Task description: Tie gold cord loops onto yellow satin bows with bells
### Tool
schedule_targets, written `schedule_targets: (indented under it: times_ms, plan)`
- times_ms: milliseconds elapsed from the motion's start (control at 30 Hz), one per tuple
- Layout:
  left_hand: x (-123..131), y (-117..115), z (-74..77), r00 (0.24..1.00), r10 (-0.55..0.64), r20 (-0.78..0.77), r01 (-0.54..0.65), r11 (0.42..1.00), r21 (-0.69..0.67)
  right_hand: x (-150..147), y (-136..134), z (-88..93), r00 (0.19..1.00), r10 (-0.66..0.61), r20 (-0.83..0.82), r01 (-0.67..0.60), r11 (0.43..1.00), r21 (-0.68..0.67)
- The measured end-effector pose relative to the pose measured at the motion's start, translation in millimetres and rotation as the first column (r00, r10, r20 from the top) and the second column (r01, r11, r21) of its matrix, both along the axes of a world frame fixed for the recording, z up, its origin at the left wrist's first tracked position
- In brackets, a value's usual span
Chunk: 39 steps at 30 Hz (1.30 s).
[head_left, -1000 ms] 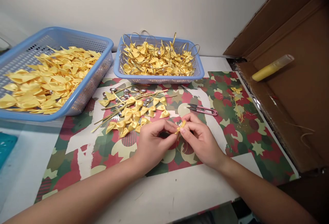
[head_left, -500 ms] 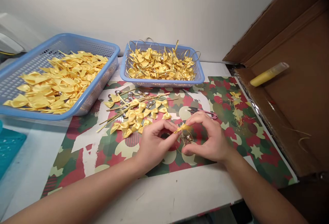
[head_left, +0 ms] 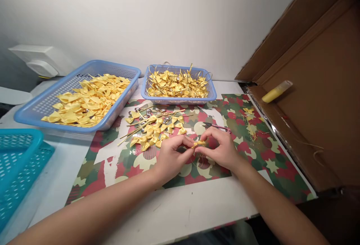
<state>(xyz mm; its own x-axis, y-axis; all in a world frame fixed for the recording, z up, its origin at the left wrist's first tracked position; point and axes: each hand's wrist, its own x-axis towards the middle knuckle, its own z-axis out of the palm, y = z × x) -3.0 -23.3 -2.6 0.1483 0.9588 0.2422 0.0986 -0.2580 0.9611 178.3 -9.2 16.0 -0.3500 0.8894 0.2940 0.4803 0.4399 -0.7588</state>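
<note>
My left hand (head_left: pixel 171 157) and my right hand (head_left: pixel 221 149) meet over the patterned mat (head_left: pixel 253 155), both pinching one small yellow satin bow (head_left: pixel 198 144) between their fingertips. A thin gold wire hangs from the bow under my right hand. Just beyond my left hand lies a loose pile of yellow bows, gold wires and small silver bells (head_left: pixel 153 125). Pink thread snips (head_left: pixel 218 127) lie on the mat right behind my right hand.
A large blue basket (head_left: pixel 28 106) of plain yellow bows stands at the back left, a smaller blue basket (head_left: pixel 180 99) of wired bows behind the pile. A teal basket (head_left: pixel 19 162) sits at the near left. An open cardboard box (head_left: pixel 315 102) with a yellow tube (head_left: pixel 275 91) is on the right.
My head has lifted and the view has pulled back, so the teal basket shows. My right hand's fingers have come back together on the bow after spreading apart half a second ago.
</note>
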Motion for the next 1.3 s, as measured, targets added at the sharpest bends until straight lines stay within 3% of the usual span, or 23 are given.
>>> schedule_targets:
  times_ms: [133, 267, 433, 533, 600, 667, 800, 867, 933, 1000, 1100, 1200, 1300]
  plan:
    - [-1.5, -0.8, -2.2, 0.994, 0.012, -0.111, 0.007, 0.985, 0.175, 1.0, 3.6, 1.8, 0.999, 0.046, -0.021, -0.048, 0.994, -0.096]
    - [-3.5, 3.7, -6.1, 0.968, 0.091, -0.235, 0.035, 0.874, 0.484, -0.8, 5.3, 6.0, 0.983, 0.093, -0.158, -0.123, 0.974, -0.191]
    - [-7.4, 14.8, 0.6, 0.947, 0.09, -0.307, 0.118, 0.793, 0.597, -14.2, 2.5, 14.6, 0.966, 0.05, -0.253, -0.065, 0.997, -0.051]
    - [-12.0, 18.4, 8.8, 0.93, 0.083, -0.357, 0.157, 0.79, 0.593, -18.8, 5.3, 34.1, 0.942, 0.015, -0.336, -0.002, 0.999, 0.038]
    - [-16.1, 19.4, 12.5, 0.919, 0.081, -0.385, 0.165, 0.81, 0.563, -14.1, 12.0, 57.6, 0.899, -0.011, -0.438, 0.056, 0.994, 0.089]
    - [-20.7, 20.0, 14.1, 0.913, 0.096, -0.397, 0.136, 0.845, 0.518, -1.3, 21.5, 90.1, 0.798, -0.001, -0.602, 0.114, 0.982, 0.15]
    - [-27.8, 20.2, 15.4, 0.911, 0.109, -0.397, 0.055, 0.923, 0.38, 41.3, 37.3, 167.1, 0.637, 0.19, -0.747, 0.048, 0.958, 0.284]
    - [-29.0, 20.0, 17.9, 0.916, 0.082, -0.393, 0.042, 0.954, 0.298, 61.5, 39.5, 199.6, 0.549, 0.22, -0.806, 0.03, 0.959, 0.282]
    - [-28.7, 19.4, 22.0, 0.927, 0.041, -0.372, 0.043, 0.976, 0.214, 75.6, 39.0, 221.9, 0.53, 0.209, -0.822, 0.019, 0.966, 0.258]
    - [-27.4, 18.0, 26.7, 0.942, -0.022, -0.335, 0.065, 0.991, 0.12, 83.5, 39.6, 233.5, 0.537, 0.142, -0.832, 0.019, 0.983, 0.18]
    - [-25.7, 12.3, 31.1, 0.957, -0.154, -0.247, 0.146, 0.988, -0.051, 89.5, 48.3, 236.1, 0.548, -0.027, -0.836, 0.152, 0.986, 0.067]
    - [-26.5, 1.0, 30.6, 0.954, -0.277, -0.114, 0.25, 0.946, -0.206, 95.3, 64.2, 226.4, 0.547, -0.157, -0.822, 0.284, 0.959, 0.006]
    - [-30.4, -12.5, 28.6, 0.949, -0.313, 0.031, 0.308, 0.903, -0.3, 96.8, 76.5, 201.6, 0.572, -0.209, -0.794, 0.316, 0.948, -0.022]
